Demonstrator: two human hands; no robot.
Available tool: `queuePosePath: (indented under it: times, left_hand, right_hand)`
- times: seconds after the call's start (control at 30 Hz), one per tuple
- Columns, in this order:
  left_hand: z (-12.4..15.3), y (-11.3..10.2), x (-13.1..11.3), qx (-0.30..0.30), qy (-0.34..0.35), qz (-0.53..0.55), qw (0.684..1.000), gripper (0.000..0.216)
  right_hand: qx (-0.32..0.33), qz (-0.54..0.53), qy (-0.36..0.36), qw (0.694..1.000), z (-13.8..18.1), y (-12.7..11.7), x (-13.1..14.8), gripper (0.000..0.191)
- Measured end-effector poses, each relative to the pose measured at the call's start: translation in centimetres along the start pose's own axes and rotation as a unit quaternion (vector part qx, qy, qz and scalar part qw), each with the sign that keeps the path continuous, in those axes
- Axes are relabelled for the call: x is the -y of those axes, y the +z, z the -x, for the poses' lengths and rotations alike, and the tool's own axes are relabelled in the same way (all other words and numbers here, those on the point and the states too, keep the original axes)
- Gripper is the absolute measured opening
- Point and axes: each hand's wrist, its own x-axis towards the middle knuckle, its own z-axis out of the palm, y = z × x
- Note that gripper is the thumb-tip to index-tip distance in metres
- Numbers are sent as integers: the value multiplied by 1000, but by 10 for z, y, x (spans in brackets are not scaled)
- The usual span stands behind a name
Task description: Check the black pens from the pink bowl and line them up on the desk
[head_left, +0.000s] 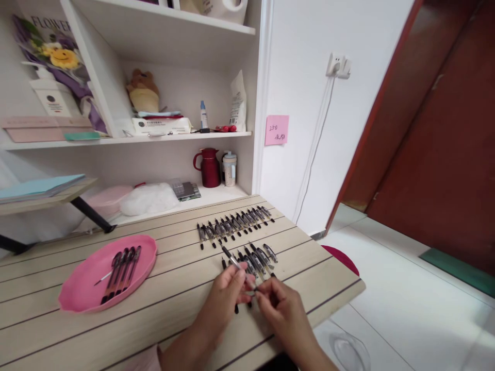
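My left hand (226,293) is closed around a black pen (235,264) that slants up and away from me. My right hand (280,304) pinches the near end of that same pen, fingertips meeting my left fingers. Both hands hover over the near edge of a wooden slatted table (178,304). Just beyond them lies a short row of several black pens (259,256), and farther back a longer row of several pens (234,225). At the left, a pink oval tray (81,288) holds several assembled pens (124,265) and a thin refill.
White shelves behind the table carry a red jug (209,167), a cup, a plush bear, boxes and a flower poster. A pink sticky note (276,130) and a plugged-in charger (338,66) are on the wall. A red stool (342,257) and a dark red door stand to the right.
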Motion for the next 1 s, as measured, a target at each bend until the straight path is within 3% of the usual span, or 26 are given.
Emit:
queuePosePath:
  times: [0.13,0.2,0.33,0.6,0.87,1.0]
  left_hand:
    - [3,3,6,-1,-6,121,993,34]
    - [6,-2,7,9,-27,139,990,32]
    - [11,-8,9,23,-53,92,994,28]
    - [12,-11,18,29,-58,21,998,28]
    - [14,-13,22,72,-49,-32,996,28]
    - [18,-9,23,110,-33,-77,990,28]
  right_hand:
    - [56,27,-37,997,-11,-10,3,10]
    - [14,99,-13,995,-30,-26,-8,14]
    - [-34,205,61,976,-66,-43,-35,13]
    - [-18,253,71,965,-77,-26,-53,28]
    - [-29,240,53,969,-66,-42,-58,21]
    - [-57,90,54,993,-56,-48,-45,19]
